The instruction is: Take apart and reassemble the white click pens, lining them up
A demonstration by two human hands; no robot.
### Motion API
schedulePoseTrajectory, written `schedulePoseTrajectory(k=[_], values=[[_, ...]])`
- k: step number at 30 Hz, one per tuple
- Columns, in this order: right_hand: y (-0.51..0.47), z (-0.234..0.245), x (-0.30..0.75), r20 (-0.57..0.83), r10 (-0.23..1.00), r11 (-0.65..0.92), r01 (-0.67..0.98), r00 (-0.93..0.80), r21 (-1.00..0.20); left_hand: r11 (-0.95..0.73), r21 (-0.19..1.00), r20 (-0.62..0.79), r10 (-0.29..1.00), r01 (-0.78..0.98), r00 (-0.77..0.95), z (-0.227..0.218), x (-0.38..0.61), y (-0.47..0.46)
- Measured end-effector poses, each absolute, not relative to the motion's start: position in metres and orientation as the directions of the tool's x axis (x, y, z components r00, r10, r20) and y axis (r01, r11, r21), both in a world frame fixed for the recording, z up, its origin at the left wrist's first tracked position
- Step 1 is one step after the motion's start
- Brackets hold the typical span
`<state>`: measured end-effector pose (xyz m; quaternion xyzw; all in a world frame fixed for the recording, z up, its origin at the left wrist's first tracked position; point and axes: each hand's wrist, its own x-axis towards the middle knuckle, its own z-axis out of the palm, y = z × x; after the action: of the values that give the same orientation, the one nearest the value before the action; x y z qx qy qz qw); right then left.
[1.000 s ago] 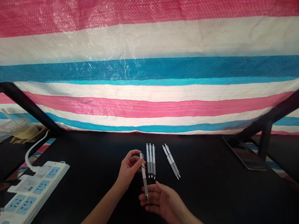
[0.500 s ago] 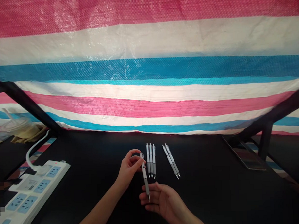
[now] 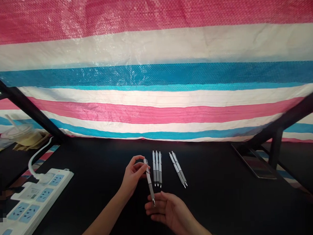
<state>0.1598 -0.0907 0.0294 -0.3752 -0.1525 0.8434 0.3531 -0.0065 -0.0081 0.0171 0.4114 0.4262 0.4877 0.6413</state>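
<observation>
The left hand [image 3: 133, 175] pinches a white retractable pen [image 3: 149, 182] near its top; the right hand [image 3: 167, 209] spreads open just below the pen's tip, near three matching pens [image 3: 157, 169] on the black tabletop [image 3: 212, 184].

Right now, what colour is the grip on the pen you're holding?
The grip on the pen is grey, best seen in the head view.
</observation>
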Motion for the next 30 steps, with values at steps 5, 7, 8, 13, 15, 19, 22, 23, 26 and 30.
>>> schedulePoseTrajectory(k=[5,7,8,13,15,19,22,23,26,30], values=[[-0.093,0.026,0.160,-0.487,0.734,-0.665,-0.356,-0.473,-0.657,0.115,0.989,-0.102,0.985,-0.090,0.142,0.022,-0.008,0.010],[-0.094,0.025,0.159,-0.478,0.720,-0.665,-0.306,-0.503,-0.681,0.098,0.994,-0.090,0.984,-0.041,0.156,0.022,-0.007,0.023],[-0.095,0.025,0.159,-0.474,0.712,-0.665,-0.281,-0.517,-0.692,0.088,0.996,-0.085,0.983,-0.015,0.162,0.021,-0.006,0.029],[-0.097,0.028,0.157,-0.448,0.719,-0.617,-0.192,-0.531,-0.763,0.029,0.991,-0.046,0.991,0.128,0.126,0.009,0.005,0.046],[-0.096,0.030,0.157,-0.441,0.734,-0.586,-0.154,-0.516,-0.795,0.020,0.985,-0.037,0.995,0.169,0.094,0.006,0.008,0.042],[-0.091,0.035,0.160,-0.434,0.781,-0.491,-0.012,-0.449,-0.871,0.040,0.977,-0.057,0.995,0.208,0.077,0.007,0.007,0.022],[-0.084,0.042,0.167,-0.377,0.876,-0.333,0.190,-0.300,-0.924,0.083,0.976,-0.107,0.988,0.202,0.112,0.013,0.002,0.004],[-0.082,0.045,0.171,-0.334,0.916,-0.270,0.275,-0.221,-0.923,0.093,0.976,-0.119,0.985,0.197,0.125,0.015,0.000,-0.001],[-0.075,0.053,0.187,-0.161,0.986,-0.164,0.537,0.052,-0.828,0.159,0.974,-0.184,0.972,0.164,0.147,0.020,-0.005,-0.014],[-0.069,0.052,0.209,-0.028,0.967,-0.215,0.751,0.254,-0.624,0.112,0.982,-0.126,0.989,0.153,0.082,0.022,-0.004,-0.027]])
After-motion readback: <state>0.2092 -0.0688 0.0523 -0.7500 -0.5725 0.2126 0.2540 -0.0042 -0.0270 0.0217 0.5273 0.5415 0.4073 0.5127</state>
